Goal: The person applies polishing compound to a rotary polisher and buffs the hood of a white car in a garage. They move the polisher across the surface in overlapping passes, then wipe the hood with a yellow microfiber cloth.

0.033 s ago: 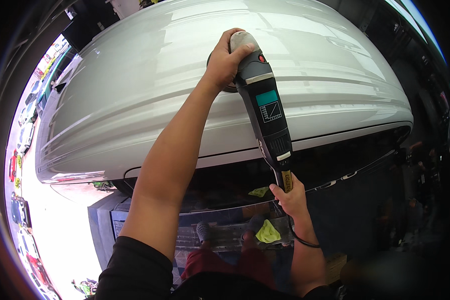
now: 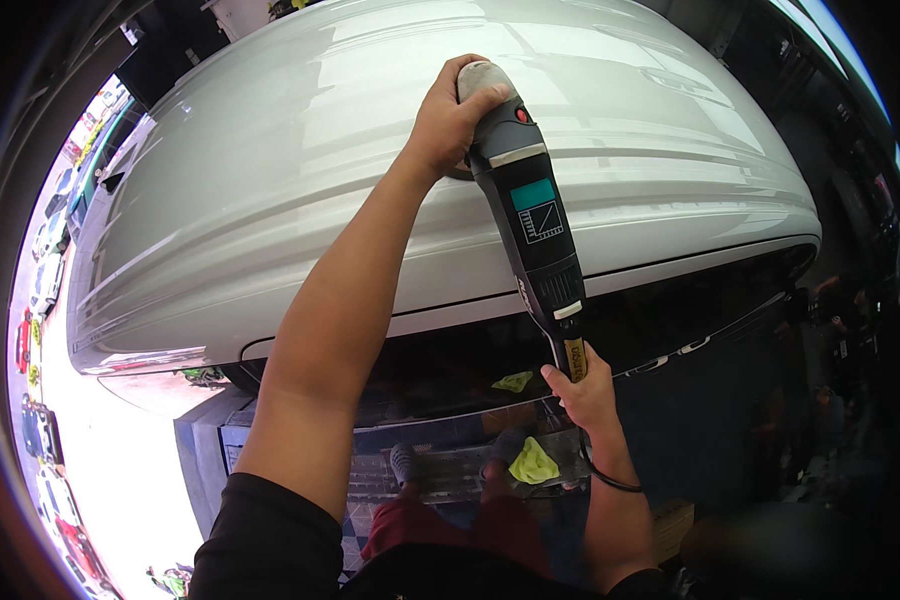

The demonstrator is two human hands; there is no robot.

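A black electric polisher [image 2: 536, 215] with a pale grey head rests on the white roof of a vehicle [image 2: 290, 180]. My left hand [image 2: 452, 118] wraps over its head, thumb on top. Near the roof's side edge, my right hand [image 2: 582, 388] grips the rear of the polisher's body by the cord end. From there the black power cord [image 2: 610, 483] loops down past my right forearm. Most of the polisher's pad [image 2: 460, 172] is hidden beneath the head and my left hand.
Below the roof run the vehicle's dark side windows [image 2: 420, 370]. I stand on a narrow plank [image 2: 370, 478], where a yellow-green cloth [image 2: 534, 461] lies by my foot. A cardboard box [image 2: 673, 528] is at lower right. Parked cars [image 2: 45, 285] show outside at left.
The whole picture has shifted very slightly to the left. Both hands keep the same hold on the polisher.
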